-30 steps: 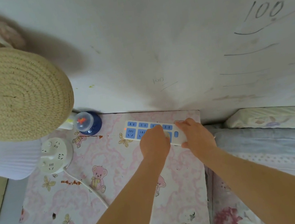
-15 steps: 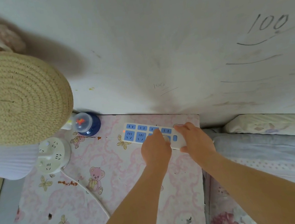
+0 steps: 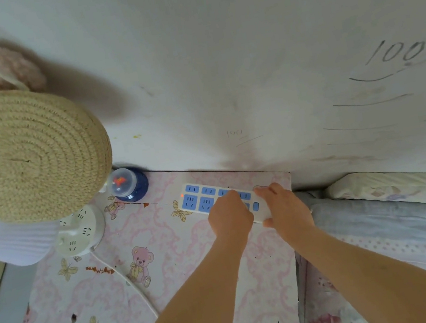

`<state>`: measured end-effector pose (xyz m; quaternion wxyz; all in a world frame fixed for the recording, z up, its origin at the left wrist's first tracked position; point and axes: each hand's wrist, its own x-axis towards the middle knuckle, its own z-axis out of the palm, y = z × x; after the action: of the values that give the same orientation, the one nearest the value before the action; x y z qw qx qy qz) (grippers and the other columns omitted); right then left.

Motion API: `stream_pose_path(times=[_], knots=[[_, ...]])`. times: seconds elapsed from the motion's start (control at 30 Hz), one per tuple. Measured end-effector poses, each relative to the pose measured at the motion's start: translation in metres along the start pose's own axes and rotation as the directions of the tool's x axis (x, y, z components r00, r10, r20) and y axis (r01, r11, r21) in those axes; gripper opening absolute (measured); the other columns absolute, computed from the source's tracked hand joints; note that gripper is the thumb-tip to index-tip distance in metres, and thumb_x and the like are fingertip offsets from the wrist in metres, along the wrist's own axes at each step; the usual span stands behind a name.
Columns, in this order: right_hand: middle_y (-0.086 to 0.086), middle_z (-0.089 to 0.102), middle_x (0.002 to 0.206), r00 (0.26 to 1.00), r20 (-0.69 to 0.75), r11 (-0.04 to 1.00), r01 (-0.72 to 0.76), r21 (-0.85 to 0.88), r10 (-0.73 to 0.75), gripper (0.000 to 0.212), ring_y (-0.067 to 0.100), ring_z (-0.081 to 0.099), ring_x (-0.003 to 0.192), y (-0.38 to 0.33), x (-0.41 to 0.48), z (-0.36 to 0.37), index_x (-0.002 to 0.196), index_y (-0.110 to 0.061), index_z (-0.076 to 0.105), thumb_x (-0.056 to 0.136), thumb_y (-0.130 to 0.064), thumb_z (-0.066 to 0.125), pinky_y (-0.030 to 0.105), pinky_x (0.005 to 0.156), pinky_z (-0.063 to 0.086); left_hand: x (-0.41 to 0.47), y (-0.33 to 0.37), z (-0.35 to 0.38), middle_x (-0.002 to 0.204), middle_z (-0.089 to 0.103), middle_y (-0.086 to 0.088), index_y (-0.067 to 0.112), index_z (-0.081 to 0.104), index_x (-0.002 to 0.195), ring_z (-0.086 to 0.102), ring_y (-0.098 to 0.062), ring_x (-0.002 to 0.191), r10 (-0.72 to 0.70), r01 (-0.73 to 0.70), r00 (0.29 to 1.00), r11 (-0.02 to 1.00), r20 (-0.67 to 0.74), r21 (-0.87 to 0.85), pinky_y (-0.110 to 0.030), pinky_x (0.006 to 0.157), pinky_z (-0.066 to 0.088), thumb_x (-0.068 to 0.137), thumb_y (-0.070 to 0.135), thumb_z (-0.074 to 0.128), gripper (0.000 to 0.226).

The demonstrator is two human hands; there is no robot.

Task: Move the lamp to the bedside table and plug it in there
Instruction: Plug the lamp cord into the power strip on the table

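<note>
The lamp stands at the left of the bedside table (image 3: 167, 267): a white pleated shade (image 3: 8, 240) tipped to the left over a round white base (image 3: 80, 231) with sockets in it. Its white cord (image 3: 131, 285) runs across the table and vanishes under my left forearm. A white power strip (image 3: 201, 200) with blue sockets and a lit red light lies by the wall. My left hand (image 3: 229, 215) is curled down onto the strip's middle, and the plug under it is hidden. My right hand (image 3: 284, 205) grips the strip's right end.
A woven straw hat (image 3: 25, 156) hangs over the table's left side and covers part of the lamp. A dark blue jar with a clear lid (image 3: 129, 183) sits by the wall. The bed (image 3: 398, 215) adjoins the table on the right. The marked white wall is directly behind.
Both hands stay on the power strip in nearly the same place. Only the view has shifted a little.
</note>
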<state>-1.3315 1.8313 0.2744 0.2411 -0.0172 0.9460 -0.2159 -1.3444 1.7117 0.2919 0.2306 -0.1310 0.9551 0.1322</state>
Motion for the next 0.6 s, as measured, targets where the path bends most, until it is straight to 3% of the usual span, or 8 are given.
stream_pose_path(times=[0.27,0.47,0.6], knots=[[-0.001,0.045,0.132,1.000,-0.028,1.000,0.011,0.011,-0.011,0.074,0.020,0.052,0.111,0.003,-0.004,0.007,0.139,-0.025,0.034,0.077,-0.018,0.072,0.033,0.083,0.051,0.000,-0.003,0.002,0.089,0.065,-0.007,0.016,0.041,0.081,0.048,-0.020,0.070,0.021,-0.022,0.999,1.000,-0.037,-0.016,-0.030,0.057,0.039,0.086,0.020,0.057,0.018],[-0.001,0.040,0.140,1.000,-0.015,0.995,0.009,-0.103,-0.011,0.074,0.022,0.052,0.112,-0.001,-0.011,0.007,0.143,-0.027,0.024,0.083,-0.023,0.065,0.036,0.077,0.053,-0.005,-0.007,0.003,0.089,0.066,-0.008,0.015,0.045,0.084,0.048,-0.020,0.070,0.031,-0.035,0.996,0.999,-0.083,-0.042,-0.030,0.056,0.038,0.087,0.020,0.056,0.012],[0.001,0.035,0.145,0.999,0.042,0.994,-0.007,-0.105,0.011,0.072,0.028,0.051,0.115,-0.003,-0.014,0.003,0.146,-0.029,0.020,0.086,-0.009,0.055,0.043,0.081,0.054,-0.005,-0.011,0.003,0.092,0.067,-0.010,0.010,0.053,0.094,0.060,-0.026,0.081,0.056,-0.060,0.997,0.995,-0.056,-0.077,-0.032,0.058,0.041,0.087,0.022,0.058,0.014]])
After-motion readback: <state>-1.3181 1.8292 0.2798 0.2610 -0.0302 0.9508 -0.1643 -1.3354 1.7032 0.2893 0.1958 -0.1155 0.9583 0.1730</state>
